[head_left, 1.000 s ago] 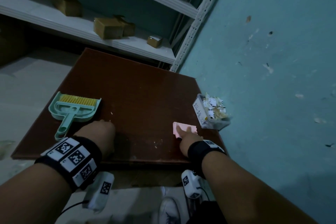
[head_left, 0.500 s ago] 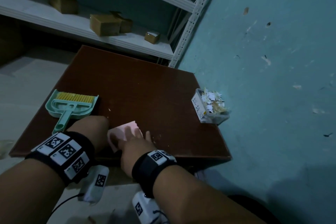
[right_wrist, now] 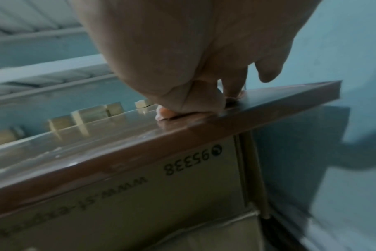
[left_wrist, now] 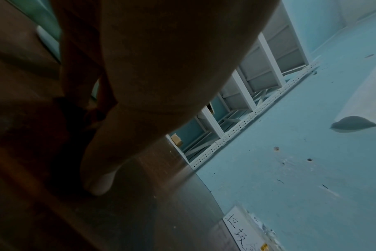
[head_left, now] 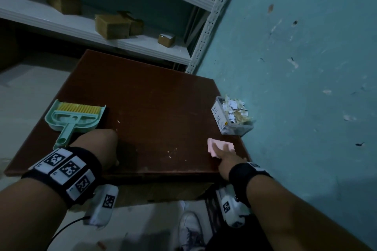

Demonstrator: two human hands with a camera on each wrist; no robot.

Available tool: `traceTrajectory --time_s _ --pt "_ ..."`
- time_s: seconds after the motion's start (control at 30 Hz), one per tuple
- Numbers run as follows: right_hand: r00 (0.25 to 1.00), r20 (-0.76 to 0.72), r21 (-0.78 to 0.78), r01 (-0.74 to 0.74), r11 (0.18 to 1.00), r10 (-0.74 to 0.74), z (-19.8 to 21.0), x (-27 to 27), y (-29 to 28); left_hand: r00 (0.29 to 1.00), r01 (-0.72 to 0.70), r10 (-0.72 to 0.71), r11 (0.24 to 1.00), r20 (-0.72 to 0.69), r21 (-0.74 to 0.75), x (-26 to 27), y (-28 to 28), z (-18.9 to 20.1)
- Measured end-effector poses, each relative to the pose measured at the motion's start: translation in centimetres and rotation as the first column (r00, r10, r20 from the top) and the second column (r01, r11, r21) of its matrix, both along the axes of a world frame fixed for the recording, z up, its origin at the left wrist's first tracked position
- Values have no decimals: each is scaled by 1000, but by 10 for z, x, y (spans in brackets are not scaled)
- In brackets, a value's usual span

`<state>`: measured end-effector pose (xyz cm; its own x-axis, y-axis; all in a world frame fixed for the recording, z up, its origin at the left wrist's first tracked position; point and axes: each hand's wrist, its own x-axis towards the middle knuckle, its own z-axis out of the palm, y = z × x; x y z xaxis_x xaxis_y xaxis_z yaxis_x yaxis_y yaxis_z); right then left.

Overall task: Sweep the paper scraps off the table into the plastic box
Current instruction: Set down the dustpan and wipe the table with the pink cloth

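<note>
A clear plastic box (head_left: 234,127) heaped with white paper scraps (head_left: 234,108) stands at the right edge of the brown table (head_left: 153,91); its labelled side shows in the left wrist view (left_wrist: 236,234). A few tiny scraps (head_left: 171,152) lie near the front edge. My right hand (head_left: 226,155) presses a pink cloth (head_left: 216,145) onto the front right corner, just in front of the box; thumb and fingertips bear down on the cloth (right_wrist: 164,114). My left hand (head_left: 98,144) rests on the table near the front edge, holding nothing, thumb (left_wrist: 99,178) touching the wood.
A green dustpan with a yellow-bristled brush (head_left: 75,116) lies at the table's left side, just beyond my left hand. A teal wall (head_left: 295,87) runs along the right edge. White shelves with cardboard boxes (head_left: 112,26) stand behind the table.
Half a second ago my right hand had the pink cloth at the front middle, beside my left hand; it has slid back right to the corner by the box. The left hand stayed put.
</note>
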<state>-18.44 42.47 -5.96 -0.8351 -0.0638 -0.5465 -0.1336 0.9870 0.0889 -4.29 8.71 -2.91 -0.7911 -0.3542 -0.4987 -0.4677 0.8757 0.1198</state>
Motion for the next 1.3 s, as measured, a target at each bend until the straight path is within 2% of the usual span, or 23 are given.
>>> traceTrajectory --time_s 0.1,0.23,0.3,0.4,0.53,0.7,0.83,0.93,1.1,1.2,1.3 --pt "1000 1 -21 2 1000 -2 2 13 -21 1000 9 -9 1000 -9 -6 -2 1 -2" --pt "982 -13 -90 -191 978 190 1 56 -72 999 24 -25 1000 -28 -18 -2 0 -3" --pt "945 -30 -131 -325 936 324 -3 83 -98 999 29 -30 999 -34 -20 -2 -1 -4" --pt "878 27 -183 -466 866 478 -5 113 -130 999 35 -36 999 -37 -27 -2 -2 -6" --pt "824 40 -183 -550 815 565 -8 115 -129 999 37 -39 998 -35 -53 -4 0 -9" --pt "884 -82 -142 -468 873 460 -19 87 -67 998 41 -44 997 -43 -70 -7 2 -13" --pt "966 -83 -51 -249 967 244 -12 47 4 998 33 -37 996 -53 -85 -10 2 -16" --pt "995 -74 12 -70 997 71 -7 18 45 999 23 -26 997 -45 -72 -12 1 -19" --pt "998 -26 -17 57 998 -57 -9 -15 59 998 28 -32 996 -53 -79 -14 -2 -23" --pt "996 -21 -36 85 996 -86 -13 -27 60 996 44 -49 996 -73 -72 -12 -6 -26" --pt "993 -90 -127 59 990 -71 -9 -30 67 992 51 -59 996 -108 -72 -11 -9 -29"
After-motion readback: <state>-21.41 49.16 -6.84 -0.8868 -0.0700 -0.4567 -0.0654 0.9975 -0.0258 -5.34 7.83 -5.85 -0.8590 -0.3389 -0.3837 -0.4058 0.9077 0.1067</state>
